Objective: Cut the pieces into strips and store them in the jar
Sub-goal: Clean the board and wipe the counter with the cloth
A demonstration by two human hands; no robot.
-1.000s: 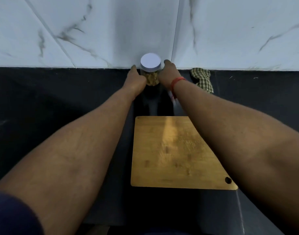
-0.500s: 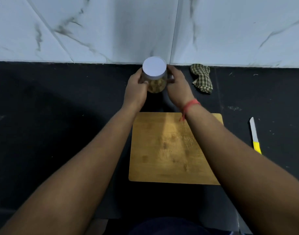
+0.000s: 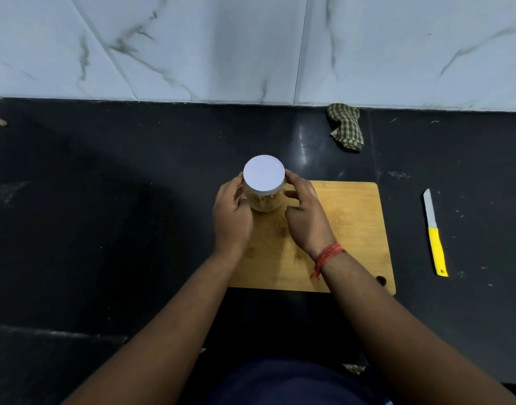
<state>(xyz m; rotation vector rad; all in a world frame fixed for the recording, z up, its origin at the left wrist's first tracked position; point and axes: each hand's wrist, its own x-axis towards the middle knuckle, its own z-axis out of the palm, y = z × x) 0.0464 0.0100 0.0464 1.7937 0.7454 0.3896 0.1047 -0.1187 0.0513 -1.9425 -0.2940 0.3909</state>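
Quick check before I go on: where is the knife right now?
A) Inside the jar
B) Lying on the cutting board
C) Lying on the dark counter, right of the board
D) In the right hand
C: the yellow-handled knife lies alone on the dark counter, right of the cutting board, while the left hand and right hand hold the lidded jar.

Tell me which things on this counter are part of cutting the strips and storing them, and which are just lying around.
Part of the job:
jar with white lid, held by left hand and right hand
cutting board
yellow-handled knife

Just lying about:
checked cloth by the wall
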